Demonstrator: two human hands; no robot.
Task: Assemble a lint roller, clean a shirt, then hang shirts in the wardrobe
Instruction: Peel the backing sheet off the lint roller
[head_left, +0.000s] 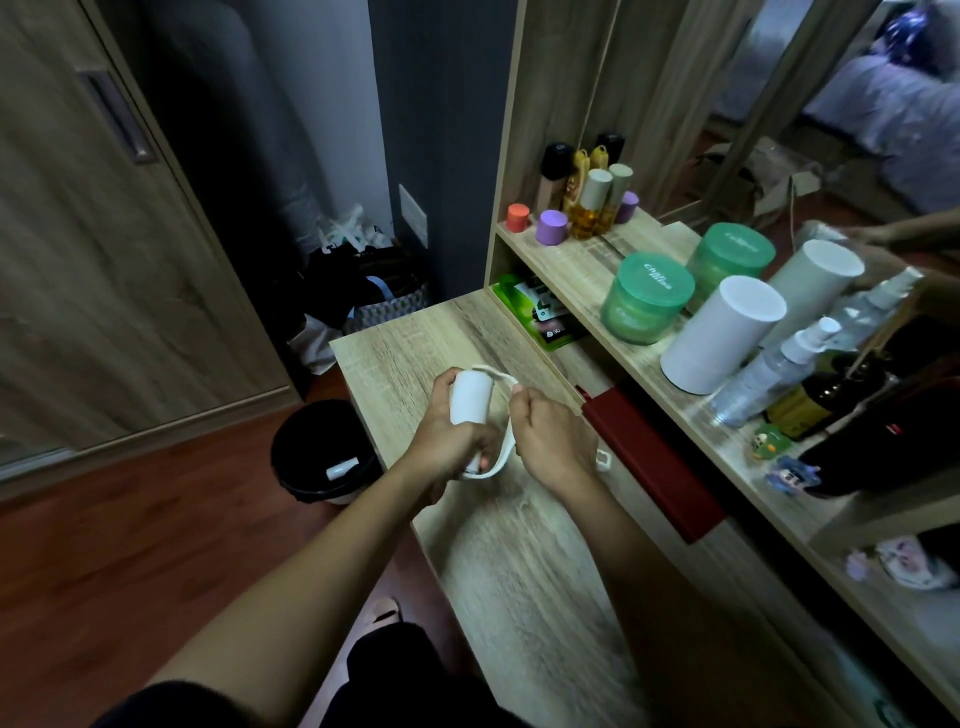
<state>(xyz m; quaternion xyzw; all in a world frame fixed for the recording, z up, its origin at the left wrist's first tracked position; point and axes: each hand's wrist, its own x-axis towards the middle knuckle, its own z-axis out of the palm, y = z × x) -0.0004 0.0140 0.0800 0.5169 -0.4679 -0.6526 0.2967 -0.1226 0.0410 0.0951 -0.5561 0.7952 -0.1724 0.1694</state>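
Wood-grain surface under both forearms. Left grip is curled round the white roll, held just above the surface. Right grip is clamped on the roller handle, whose loop runs alongside the roll. Judgement: line the roll's axis up with the handle's spindle and push straight until seated. Beyond: shelf with green jars.

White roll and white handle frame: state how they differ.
The white roll is a fat, solid cylinder; the white handle frame is a thin, bent strip curving along its side. The left hand grips the roll; the right hand grips the frame. Both are white and held above the wooden desk.
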